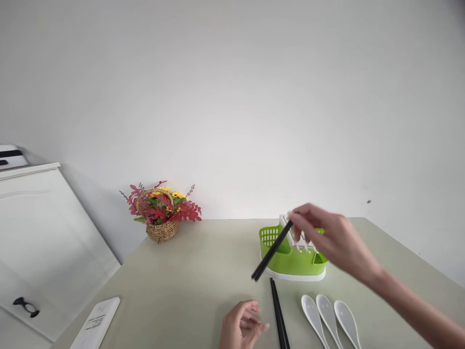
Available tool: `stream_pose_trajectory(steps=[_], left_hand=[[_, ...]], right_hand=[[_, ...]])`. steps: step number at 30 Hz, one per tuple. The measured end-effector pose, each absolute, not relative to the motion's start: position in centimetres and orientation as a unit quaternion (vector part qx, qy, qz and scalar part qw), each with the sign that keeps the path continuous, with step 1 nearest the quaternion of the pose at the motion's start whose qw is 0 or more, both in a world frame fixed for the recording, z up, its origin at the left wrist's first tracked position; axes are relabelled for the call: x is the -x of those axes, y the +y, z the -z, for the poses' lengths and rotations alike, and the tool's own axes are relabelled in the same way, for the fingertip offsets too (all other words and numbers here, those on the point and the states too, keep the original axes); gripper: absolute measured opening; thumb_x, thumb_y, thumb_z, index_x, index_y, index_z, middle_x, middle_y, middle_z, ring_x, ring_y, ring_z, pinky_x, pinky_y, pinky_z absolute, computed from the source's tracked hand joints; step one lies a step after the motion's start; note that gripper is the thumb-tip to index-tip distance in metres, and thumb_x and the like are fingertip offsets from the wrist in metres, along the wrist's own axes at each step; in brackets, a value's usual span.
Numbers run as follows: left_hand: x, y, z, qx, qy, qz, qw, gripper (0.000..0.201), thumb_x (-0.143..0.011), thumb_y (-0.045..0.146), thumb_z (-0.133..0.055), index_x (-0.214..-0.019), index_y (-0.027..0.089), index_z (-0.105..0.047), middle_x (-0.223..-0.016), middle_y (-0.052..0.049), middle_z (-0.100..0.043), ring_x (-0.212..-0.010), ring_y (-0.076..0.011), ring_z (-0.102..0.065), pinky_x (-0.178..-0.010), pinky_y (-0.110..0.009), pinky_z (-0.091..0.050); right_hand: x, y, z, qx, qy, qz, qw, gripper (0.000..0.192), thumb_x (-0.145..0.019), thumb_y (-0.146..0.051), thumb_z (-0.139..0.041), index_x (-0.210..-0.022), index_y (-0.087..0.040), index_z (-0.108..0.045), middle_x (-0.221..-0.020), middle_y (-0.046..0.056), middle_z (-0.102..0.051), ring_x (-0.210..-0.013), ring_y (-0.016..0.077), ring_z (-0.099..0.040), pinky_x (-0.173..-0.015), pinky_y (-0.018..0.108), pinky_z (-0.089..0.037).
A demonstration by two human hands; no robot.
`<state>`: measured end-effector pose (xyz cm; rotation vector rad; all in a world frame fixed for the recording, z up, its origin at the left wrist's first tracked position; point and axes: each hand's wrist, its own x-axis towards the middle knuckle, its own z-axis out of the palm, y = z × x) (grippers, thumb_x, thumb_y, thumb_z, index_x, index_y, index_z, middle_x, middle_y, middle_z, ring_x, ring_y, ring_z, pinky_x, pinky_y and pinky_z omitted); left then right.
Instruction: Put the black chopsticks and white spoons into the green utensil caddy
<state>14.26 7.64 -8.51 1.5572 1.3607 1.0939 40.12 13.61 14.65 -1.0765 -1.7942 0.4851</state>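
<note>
My right hand (319, 235) pinches a pair of black chopsticks (271, 254) by their upper ends, their tips slanting down to the left. Behind them stands a green and white cutlery holder (296, 264), partly covered by that hand; its lattice compartment is on the left and small white hooks hang at the front. Low in the view, my left hand (243, 325) hovers with curled fingers spread apart and nothing in them. Just right of it, more black chopsticks (278, 312) lie on the table. Three white spoons (329, 315) rest in a row farther right.
A wicker basket of artificial flowers (163, 230) sits at the table's back left. On the left edge lies a white flat object with printed text (96, 322). A white cabinet (47, 242) adjoins the left side, and a plain wall rises behind the table (174, 291).
</note>
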Motion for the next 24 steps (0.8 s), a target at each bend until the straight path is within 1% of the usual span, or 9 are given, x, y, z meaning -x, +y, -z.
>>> stream_pose_trajectory(steps=[1,3,6,10,12,16,20,22,24], left_hand=[[-14.3,7.7,8.7,-0.613,0.537,-0.435,0.382,0.054,-0.079,0.064,-0.072,-0.108,0.019,-0.074,-0.101,-0.012,-0.077,-0.078,-0.0197,-0.073,-0.067,-0.025,-0.059],[-14.3,7.7,9.0,-0.616,0.543,-0.434,0.370,0.057,-0.082,0.068,-0.066,-0.106,0.018,-0.072,-0.094,-0.011,-0.076,-0.076,-0.0193,-0.071,-0.065,-0.025,-0.058],[-14.3,7.8,9.3,-0.623,0.550,-0.427,0.356,0.059,-0.084,0.072,-0.060,-0.101,0.018,-0.072,-0.086,-0.010,-0.075,-0.075,-0.0191,-0.070,-0.064,-0.024,-0.056],[-14.3,7.9,9.7,-0.629,0.557,-0.421,0.341,0.060,-0.086,0.074,-0.056,-0.099,0.017,-0.072,-0.083,-0.011,-0.075,-0.073,-0.0191,-0.070,-0.062,-0.023,-0.055],[-14.2,7.9,9.9,-0.634,0.559,-0.414,0.336,0.059,-0.087,0.073,-0.055,-0.095,0.018,-0.072,-0.081,-0.011,-0.075,-0.071,-0.0190,-0.070,-0.061,-0.023,-0.055],[-14.2,8.1,10.4,-0.647,0.561,-0.398,0.329,0.056,-0.090,0.071,-0.052,-0.088,0.019,-0.072,-0.078,-0.010,-0.075,-0.069,-0.0186,-0.069,-0.060,-0.023,-0.054],[-14.1,8.2,10.8,-0.643,0.566,-0.392,0.336,0.056,-0.090,0.070,-0.051,-0.087,0.018,-0.072,-0.075,-0.010,-0.075,-0.066,-0.0183,-0.070,-0.057,-0.022,-0.052],[-14.1,8.2,11.0,-0.638,0.572,-0.391,0.335,0.055,-0.091,0.069,-0.050,-0.086,0.018,-0.071,-0.073,-0.009,-0.074,-0.064,-0.0171,-0.068,-0.054,-0.020,-0.050],[-14.2,8.2,11.4,-0.648,0.573,-0.391,0.315,0.053,-0.093,0.066,-0.047,-0.084,0.019,-0.069,-0.072,-0.007,-0.072,-0.060,-0.0150,-0.065,-0.050,-0.019,-0.046]], right_hand=[[-40.9,14.4,-15.7,0.453,-0.726,-0.178,0.486,0.036,-0.098,-0.057,-0.051,-0.090,-0.024,-0.064,-0.068,-0.001,-0.072,-0.050,0.0112,-0.061,-0.045,0.022,-0.045],[-42.0,16.2,-17.2,0.472,-0.722,-0.129,0.489,0.036,-0.098,-0.058,-0.051,-0.091,-0.024,-0.064,-0.069,-0.001,-0.072,-0.052,0.0112,-0.062,-0.051,0.023,-0.048],[-42.5,19.1,-17.7,0.491,-0.741,-0.087,0.450,0.037,-0.099,-0.057,-0.048,-0.090,-0.025,-0.064,-0.070,-0.001,-0.073,-0.054,0.0120,-0.063,-0.057,0.026,-0.048],[-41.9,23.3,-15.4,0.506,-0.777,-0.091,0.362,0.038,-0.101,-0.054,-0.043,-0.093,-0.024,-0.064,-0.073,-0.002,-0.075,-0.059,0.0132,-0.068,-0.061,0.027,-0.047],[-41.4,25.0,-13.9,0.508,-0.785,-0.106,0.339,0.038,-0.101,-0.054,-0.041,-0.094,-0.024,-0.063,-0.077,-0.001,-0.076,-0.060,0.0131,-0.070,-0.062,0.027,-0.048],[-40.6,27.2,-11.4,0.507,-0.792,-0.132,0.313,0.041,-0.100,-0.056,-0.039,-0.089,-0.024,-0.062,-0.079,-0.001,-0.077,-0.060,0.0130,-0.071,-0.062,0.027,-0.049],[-40.4,28.6,-10.1,0.522,-0.787,-0.144,0.295,0.039,-0.099,-0.053,-0.041,-0.086,-0.024,-0.063,-0.080,-0.001,-0.078,-0.060,0.0139,-0.071,-0.063,0.028,-0.049],[-40.4,29.0,-9.9,0.542,-0.775,-0.138,0.293,0.036,-0.099,-0.051,-0.042,-0.089,-0.024,-0.064,-0.085,0.001,-0.079,-0.060,0.0147,-0.070,-0.062,0.029,-0.049],[-40.5,28.9,-9.9,0.567,-0.757,-0.122,0.299,0.034,-0.098,-0.050,-0.043,-0.099,-0.023,-0.064,-0.091,0.003,-0.079,-0.059,0.0160,-0.070,-0.062,0.031,-0.048]])
